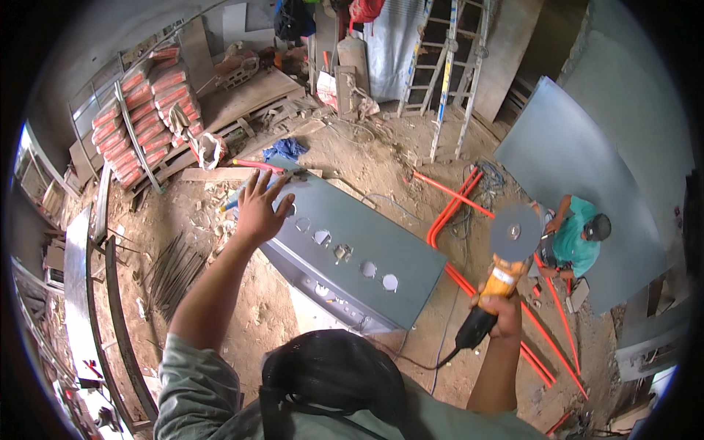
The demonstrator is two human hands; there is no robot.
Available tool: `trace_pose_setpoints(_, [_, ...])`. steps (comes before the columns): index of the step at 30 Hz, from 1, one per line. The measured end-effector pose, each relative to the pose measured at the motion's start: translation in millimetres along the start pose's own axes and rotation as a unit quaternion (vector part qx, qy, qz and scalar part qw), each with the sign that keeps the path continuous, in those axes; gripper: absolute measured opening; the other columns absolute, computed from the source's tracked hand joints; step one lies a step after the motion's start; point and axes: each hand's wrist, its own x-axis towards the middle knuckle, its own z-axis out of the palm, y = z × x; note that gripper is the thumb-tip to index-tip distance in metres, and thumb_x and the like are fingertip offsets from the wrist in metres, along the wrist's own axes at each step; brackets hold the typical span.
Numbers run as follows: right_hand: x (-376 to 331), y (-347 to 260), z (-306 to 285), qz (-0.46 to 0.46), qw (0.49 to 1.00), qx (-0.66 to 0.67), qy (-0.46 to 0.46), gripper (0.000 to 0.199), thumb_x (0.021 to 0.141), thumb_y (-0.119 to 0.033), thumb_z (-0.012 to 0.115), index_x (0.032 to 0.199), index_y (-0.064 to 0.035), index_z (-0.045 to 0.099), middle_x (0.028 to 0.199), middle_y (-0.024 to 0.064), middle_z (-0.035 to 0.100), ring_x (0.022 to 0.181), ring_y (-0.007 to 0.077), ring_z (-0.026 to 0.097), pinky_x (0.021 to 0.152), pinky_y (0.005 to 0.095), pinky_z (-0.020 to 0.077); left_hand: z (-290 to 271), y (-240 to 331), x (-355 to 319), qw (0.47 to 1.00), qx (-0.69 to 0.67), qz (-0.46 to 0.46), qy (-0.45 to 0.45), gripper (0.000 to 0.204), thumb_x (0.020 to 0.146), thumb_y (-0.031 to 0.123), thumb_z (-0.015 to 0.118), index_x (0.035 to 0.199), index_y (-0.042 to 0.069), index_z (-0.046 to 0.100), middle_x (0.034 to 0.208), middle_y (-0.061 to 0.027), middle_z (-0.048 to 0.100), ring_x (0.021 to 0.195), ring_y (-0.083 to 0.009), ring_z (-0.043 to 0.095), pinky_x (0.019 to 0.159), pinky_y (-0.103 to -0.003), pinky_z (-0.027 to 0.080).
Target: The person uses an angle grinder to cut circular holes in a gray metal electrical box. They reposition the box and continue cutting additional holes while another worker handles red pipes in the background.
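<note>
While the right hand (502,314) is gripping the yellow-and-black angle grinder (501,277), disc (515,233) raised right of the grey perforated sheet-metal box (359,238), the left hand (260,211) is spreading wide over the box's far left end, contact being unclear. The thin black cable (411,364) is hanging loose, possibly risking a snag; a swerving disc could be endangering the teal-shirted co-worker (575,236) beyond.
</note>
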Motion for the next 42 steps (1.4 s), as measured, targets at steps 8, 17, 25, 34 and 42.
trace_pose_setpoints(8, [18.9,5.5,11.8,-0.009,0.978,0.176,-0.114,0.068,0.079,-0.007,0.073,0.144,-0.0063,0.055,0.109,0.0120,0.066,0.085,0.0276,0.070,0.081,0.0469,0.0641,-88.0,100.4,-144.4,0.845,-0.492,0.122,-0.169,0.049,0.108,0.031,0.075,0.147,0.001,0.069,0.147,-0.0223,0.071,0.143,-0.0330,0.063,0.119,-0.044,0.049])
trace_pose_setpoints(17, [-6.8,57.3,64.0,0.111,0.883,0.249,-0.381,0.066,0.095,-0.011,0.073,0.155,-0.0079,0.045,0.122,0.0068,0.061,0.103,0.0220,0.066,0.100,0.0448,0.0602,-128.7,64.4,-452.4,0.689,-0.683,-0.038,-0.239,0.057,0.112,0.039,0.066,0.146,-0.007,0.067,0.150,-0.0257,0.068,0.145,-0.0385,0.061,0.124,-0.047,0.042])
trace_pose_setpoints(25, [-67.3,86.6,137.1,0.261,0.823,0.254,-0.437,0.064,0.094,-0.010,0.072,0.153,-0.0051,0.048,0.118,0.0078,0.062,0.102,0.0223,0.067,0.099,0.0462,0.0621,-143.8,172.0,-702.8,0.602,-0.760,-0.236,0.057,0.057,0.105,0.038,0.075,0.141,-0.007,0.073,0.148,-0.0306,0.067,0.143,-0.0447,0.061,0.124,-0.053,0.041])
trace_pose_setpoints(34, [-99.8,113.3,178.1,0.315,0.813,0.084,-0.482,0.069,0.080,-0.012,0.072,0.144,-0.0069,0.050,0.108,0.0093,0.062,0.087,0.0233,0.069,0.088,0.0458,0.0642,-157.1,270.9,-715.7,0.617,-0.701,-0.334,0.128,0.065,0.102,0.048,0.077,0.140,-0.004,0.074,0.148,-0.0294,0.068,0.141,-0.0424,0.063,0.122,-0.051,0.043])
trace_pose_setpoints(42, [-114.2,125.1,170.2,0.363,0.744,-0.002,-0.561,0.069,0.076,-0.012,0.078,0.140,-0.0040,0.052,0.103,0.0113,0.067,0.083,0.0268,0.074,0.084,0.0435,0.0641,-147.6,342.2,-673.4,0.659,-0.649,-0.354,0.137,0.064,0.103,0.051,0.073,0.141,-0.001,0.075,0.148,-0.0279,0.069,0.142,-0.0423,0.062,0.124,-0.051,0.041])
